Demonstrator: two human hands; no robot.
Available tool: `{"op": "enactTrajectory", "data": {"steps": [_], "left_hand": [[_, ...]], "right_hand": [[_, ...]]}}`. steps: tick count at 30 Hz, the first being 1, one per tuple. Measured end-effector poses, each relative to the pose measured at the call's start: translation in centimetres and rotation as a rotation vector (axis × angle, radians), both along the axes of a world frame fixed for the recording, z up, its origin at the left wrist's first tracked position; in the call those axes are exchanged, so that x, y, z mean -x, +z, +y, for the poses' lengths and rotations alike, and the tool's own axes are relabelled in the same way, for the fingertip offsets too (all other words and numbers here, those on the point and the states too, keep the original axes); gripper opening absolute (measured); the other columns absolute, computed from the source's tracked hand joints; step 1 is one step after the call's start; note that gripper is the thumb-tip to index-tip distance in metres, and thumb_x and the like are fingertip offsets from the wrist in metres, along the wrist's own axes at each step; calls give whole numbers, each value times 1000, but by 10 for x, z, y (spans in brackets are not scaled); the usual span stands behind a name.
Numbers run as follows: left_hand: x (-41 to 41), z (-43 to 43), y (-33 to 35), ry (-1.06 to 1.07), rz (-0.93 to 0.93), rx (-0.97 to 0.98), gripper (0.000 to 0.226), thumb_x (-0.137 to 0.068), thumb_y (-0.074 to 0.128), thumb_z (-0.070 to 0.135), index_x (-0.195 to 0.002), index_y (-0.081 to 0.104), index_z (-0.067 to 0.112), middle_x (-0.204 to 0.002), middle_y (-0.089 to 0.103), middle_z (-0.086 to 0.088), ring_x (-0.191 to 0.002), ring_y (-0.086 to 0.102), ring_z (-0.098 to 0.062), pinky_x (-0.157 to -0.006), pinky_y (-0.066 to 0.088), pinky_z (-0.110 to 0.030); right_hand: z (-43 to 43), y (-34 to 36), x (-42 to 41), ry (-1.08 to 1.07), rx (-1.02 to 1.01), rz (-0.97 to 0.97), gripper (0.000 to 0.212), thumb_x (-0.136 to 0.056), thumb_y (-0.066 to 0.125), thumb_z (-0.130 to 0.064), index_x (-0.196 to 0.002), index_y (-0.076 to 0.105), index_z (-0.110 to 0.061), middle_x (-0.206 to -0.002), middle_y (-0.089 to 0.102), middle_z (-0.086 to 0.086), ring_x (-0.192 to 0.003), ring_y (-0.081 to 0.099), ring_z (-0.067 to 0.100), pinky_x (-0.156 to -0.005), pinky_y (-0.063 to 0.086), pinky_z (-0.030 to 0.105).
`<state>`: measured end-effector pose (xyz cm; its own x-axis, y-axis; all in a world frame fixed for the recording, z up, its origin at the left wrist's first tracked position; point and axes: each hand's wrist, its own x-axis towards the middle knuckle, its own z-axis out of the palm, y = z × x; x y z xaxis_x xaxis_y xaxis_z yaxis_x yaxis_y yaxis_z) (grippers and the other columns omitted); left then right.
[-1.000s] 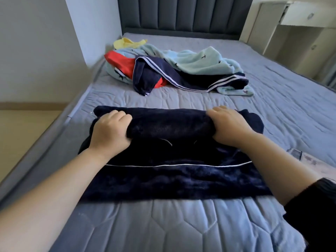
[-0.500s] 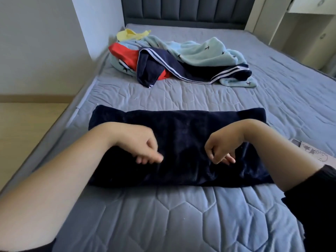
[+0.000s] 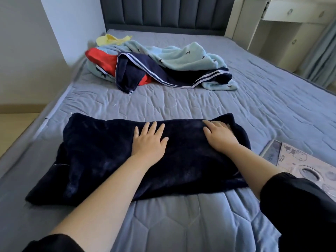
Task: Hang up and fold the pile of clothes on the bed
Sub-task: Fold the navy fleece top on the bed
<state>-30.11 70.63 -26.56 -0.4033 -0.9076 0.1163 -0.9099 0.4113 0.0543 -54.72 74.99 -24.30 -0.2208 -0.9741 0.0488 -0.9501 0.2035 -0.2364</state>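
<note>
Folded navy garment (image 3: 101,157) lies on the bed (image 3: 181,224); left hand (image 3: 149,140) and right hand (image 3: 221,136) press it flat, fingers straight, gripping nothing

Both hands are lying flat, fingers spread, on a folded dark navy garment (image 3: 101,160) stretched across the near part of the bed (image 3: 181,224): the left hand (image 3: 149,140) is pressing its middle, the right hand (image 3: 221,136) its right end. A pile of clothes (image 3: 163,66) is lying further up, near the headboard (image 3: 163,13).
</note>
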Motion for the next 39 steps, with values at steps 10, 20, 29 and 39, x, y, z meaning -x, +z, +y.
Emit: {"op": "enactTrajectory", "data": {"steps": [10,20,29,39], "left_hand": [[24,12,10,24,282,30,58,-95,18,50,-147,33,29,-156,27,3,-146,13,-21,-116,5,-52],[45,17,3,-304,172,-127,66,-90,16,60,-151,11,37,-161,0,6,-147,-7,-16,-116,0,-51],[43,20,5,-319,157,-149,60,-95,24,53,-151,8,38,-161,-5,7,-147,-10,-15,-117,-2,-49],[40,18,2,-368,118,-175,63,-92,20,58,-150,3,41,-160,-9,9,-146,-15,-13,-116,-5,-48]], "right_hand": [[13,8,77,-650,239,-719,32,-97,44,-34,-72,48,-15,-76,50,5,-79,47,20,-62,35,27],[15,14,103,-630,210,-1329,22,-89,52,-10,-68,55,-8,-56,52,4,-37,46,11,-40,38,19],[39,21,113,-203,-269,-1405,18,-75,67,-22,-80,77,-8,-92,73,7,-85,70,18,-73,55,30],[29,48,83,-351,-296,-206,12,-86,47,-5,-82,57,-2,-68,56,9,-67,56,27,-60,42,31]]}}
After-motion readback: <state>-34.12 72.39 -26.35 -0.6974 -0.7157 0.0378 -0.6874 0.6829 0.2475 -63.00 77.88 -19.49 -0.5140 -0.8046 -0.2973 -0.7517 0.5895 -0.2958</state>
